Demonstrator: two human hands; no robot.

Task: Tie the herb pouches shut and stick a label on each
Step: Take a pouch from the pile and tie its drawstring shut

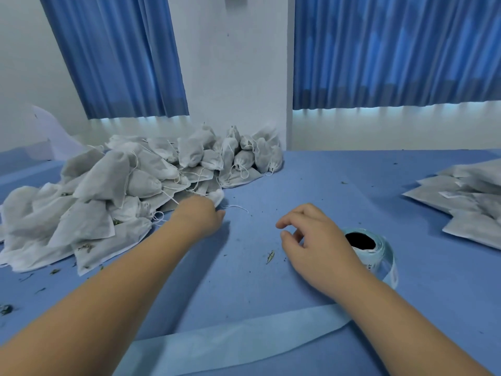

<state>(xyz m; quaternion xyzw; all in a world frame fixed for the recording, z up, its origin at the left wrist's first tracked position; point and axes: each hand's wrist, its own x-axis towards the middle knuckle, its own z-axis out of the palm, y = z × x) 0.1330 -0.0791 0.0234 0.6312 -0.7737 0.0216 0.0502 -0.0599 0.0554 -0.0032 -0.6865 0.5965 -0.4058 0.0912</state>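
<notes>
White fabric herb pouches (108,185) lie in a loose heap on the left of the tabletop (325,185), reaching the far middle. Some are drawn shut with white strings, others lie flat. 1 pouch (217,196) at the heap's right edge trails a loose string (235,207). Flat pouches (466,202), 1 bearing a label (450,194), are stacked far right. A label roll (385,256) sits near right, its backing strip (230,340) trailing left.

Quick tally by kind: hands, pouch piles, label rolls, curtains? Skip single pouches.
Hands: 2 (left hand, gripping a pouch; right hand, holding nothing)
Pouch piles: 2 (left heap; right stack)
Label roll: 1
Curtains: 2 (left curtain; right curtain)
Total: 7
</notes>
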